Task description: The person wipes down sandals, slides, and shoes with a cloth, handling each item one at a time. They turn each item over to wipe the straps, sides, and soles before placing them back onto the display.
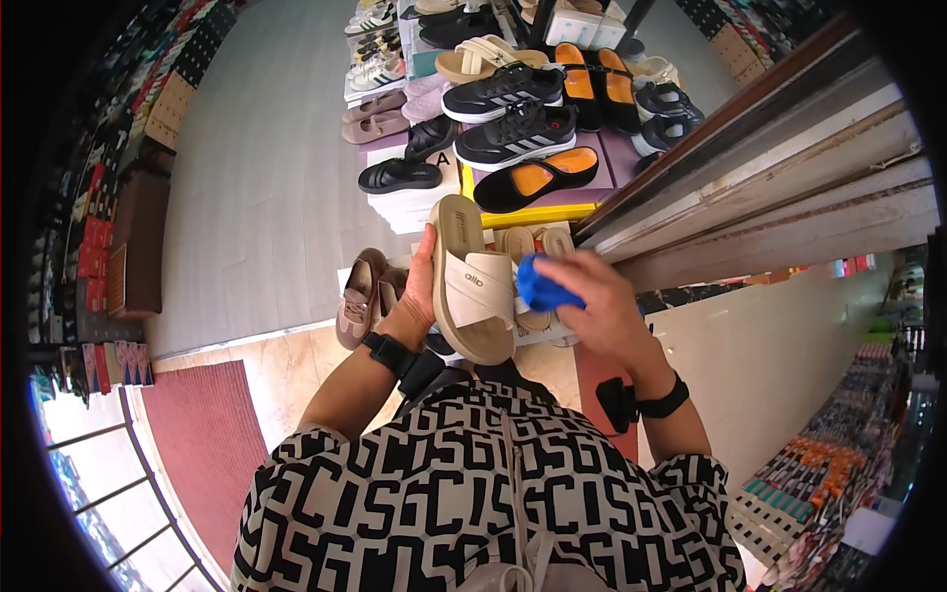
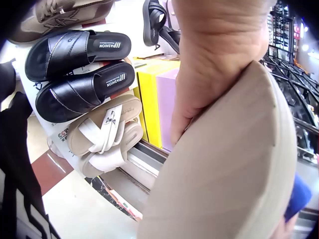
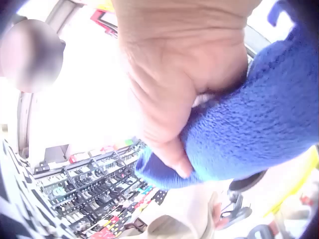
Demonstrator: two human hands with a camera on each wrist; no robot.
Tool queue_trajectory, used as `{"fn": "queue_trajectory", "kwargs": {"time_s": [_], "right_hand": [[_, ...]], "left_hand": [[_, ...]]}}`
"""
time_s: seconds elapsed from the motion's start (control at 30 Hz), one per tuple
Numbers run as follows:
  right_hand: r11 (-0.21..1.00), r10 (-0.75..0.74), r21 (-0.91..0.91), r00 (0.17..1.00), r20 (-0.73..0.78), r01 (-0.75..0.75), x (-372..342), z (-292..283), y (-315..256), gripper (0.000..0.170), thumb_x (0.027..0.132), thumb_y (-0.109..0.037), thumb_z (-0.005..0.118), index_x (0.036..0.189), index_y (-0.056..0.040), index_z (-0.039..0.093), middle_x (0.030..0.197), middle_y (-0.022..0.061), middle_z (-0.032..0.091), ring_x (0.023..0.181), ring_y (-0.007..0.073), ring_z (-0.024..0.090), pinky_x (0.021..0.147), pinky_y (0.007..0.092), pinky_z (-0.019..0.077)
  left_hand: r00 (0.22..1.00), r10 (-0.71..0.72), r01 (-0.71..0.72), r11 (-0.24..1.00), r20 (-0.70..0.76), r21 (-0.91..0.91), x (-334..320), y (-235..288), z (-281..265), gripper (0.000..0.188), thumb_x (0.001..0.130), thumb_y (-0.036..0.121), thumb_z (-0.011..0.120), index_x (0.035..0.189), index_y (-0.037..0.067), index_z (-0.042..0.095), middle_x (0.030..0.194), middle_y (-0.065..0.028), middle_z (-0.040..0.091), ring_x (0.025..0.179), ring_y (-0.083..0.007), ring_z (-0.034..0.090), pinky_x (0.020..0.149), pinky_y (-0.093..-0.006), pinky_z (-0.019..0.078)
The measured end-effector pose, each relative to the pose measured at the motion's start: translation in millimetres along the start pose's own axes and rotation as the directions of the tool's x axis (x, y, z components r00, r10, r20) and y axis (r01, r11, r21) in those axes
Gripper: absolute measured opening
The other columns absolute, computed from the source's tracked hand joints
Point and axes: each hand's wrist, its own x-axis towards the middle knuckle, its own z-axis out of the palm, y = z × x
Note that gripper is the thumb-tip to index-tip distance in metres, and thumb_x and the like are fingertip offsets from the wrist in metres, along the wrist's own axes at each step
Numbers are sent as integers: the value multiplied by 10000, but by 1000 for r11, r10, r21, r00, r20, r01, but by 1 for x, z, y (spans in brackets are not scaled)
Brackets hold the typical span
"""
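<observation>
A beige slide sandal (image 1: pixel 480 288) with a broad cream strap is held up in front of the body in the head view, footbed facing the wearer. My left hand (image 1: pixel 418 286) grips it by its left edge. In the left wrist view the plain underside of its sole (image 2: pixel 219 169) fills the lower right. To the right of the sandal, close to its strap, my right hand (image 1: pixel 605 308) holds a bunched blue cloth (image 1: pixel 545 286), slightly blurred. The right wrist view shows the cloth's fuzzy weave (image 3: pixel 254 129) between thumb and palm.
Black sneakers (image 1: pixel 513 133) and other shoes crowd a display of boxes ahead. Black slides (image 2: pixel 82 89) and strappy sandals (image 2: pixel 107 127) lie on a low shelf below the hands. A door frame (image 1: pixel 750 148) runs along the right; a red mat (image 1: pixel 202 434) lies lower left.
</observation>
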Motion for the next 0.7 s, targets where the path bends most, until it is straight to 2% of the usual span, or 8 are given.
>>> {"fn": "queue_trajectory", "kwargs": {"time_s": [0.07, 0.17, 0.23, 0.3, 0.37, 0.4, 0.5, 0.7], "right_hand": [[985, -81, -173, 940, -332, 23, 21, -4, -6, 546, 670, 21, 638, 1192, -133, 606, 1076, 120, 577, 936, 314, 592, 804, 382, 494], [876, -346, -402, 927, -143, 265, 40, 21, -10, 471, 675, -76, 654, 1139, -157, 638, 1046, 79, 577, 899, 285, 574, 776, 397, 474], [857, -347, -411, 938, -12, 312, 41, 44, -7, 421, 692, -99, 639, 1105, -177, 654, 1027, 62, 571, 884, 270, 565, 766, 400, 459], [873, -293, -424, 954, -65, 240, 44, 53, -3, 402, 713, -94, 629, 1105, -182, 651, 1026, 64, 559, 914, 266, 568, 775, 397, 458], [866, -274, -465, 952, -132, 185, 53, 50, 5, 455, 698, -63, 646, 1138, -177, 629, 1028, 73, 559, 925, 274, 567, 767, 395, 471], [865, -278, -463, 952, -129, 190, 58, 47, 9, 455, 698, -63, 646, 1138, -177, 629, 1028, 73, 559, 925, 274, 567, 767, 395, 471], [894, -197, -444, 943, -270, 60, 72, 40, 24, 532, 677, -6, 653, 1184, -160, 599, 1043, 89, 561, 927, 303, 568, 780, 399, 481], [962, 41, -239, 935, -353, -132, 77, 38, 67, 449, 756, -39, 638, 1196, -102, 579, 1011, 121, 601, 921, 293, 596, 803, 368, 482]], "left_hand": [[1000, -14, 14, 999, 23, 35, 3, -7, 7, 802, 853, 703, 387, 1345, 72, 438, 1267, -210, 536, 1126, -352, 557, 977, -494, 441], [999, -34, 31, 982, 15, 185, 13, -19, 10, 771, 848, 704, 390, 1314, 95, 475, 1238, -167, 561, 1120, -287, 572, 961, -451, 471], [980, -152, 140, 985, 130, 101, 19, -24, 3, 764, 852, 700, 395, 1289, 82, 502, 1201, -164, 583, 1113, -282, 576, 960, -432, 473], [964, -178, 176, 984, 197, 26, 15, -31, 1, 762, 850, 695, 409, 1266, 67, 523, 1192, -161, 596, 1091, -277, 589, 951, -420, 479], [987, -158, 159, 982, -22, 98, 12, -37, -4, 760, 845, 692, 425, 1265, 66, 526, 1205, -151, 598, 1070, -269, 601, 947, -424, 477], [949, -306, 310, 949, 75, -52, 12, -38, -6, 731, 857, 671, 432, 1266, 74, 528, 1232, -135, 589, 1065, -265, 604, 951, -431, 472], [971, -234, 236, 971, 43, -35, 2, -47, 15, 704, 864, 655, 438, 1277, 91, 521, 1228, -124, 592, 1066, -266, 604, 944, -433, 475], [978, -184, 187, 982, 101, -23, -5, -41, 15, 779, 835, 690, 443, 1331, 89, 451, 1188, -183, 584, 1061, -307, 604, 907, -472, 498]]}}
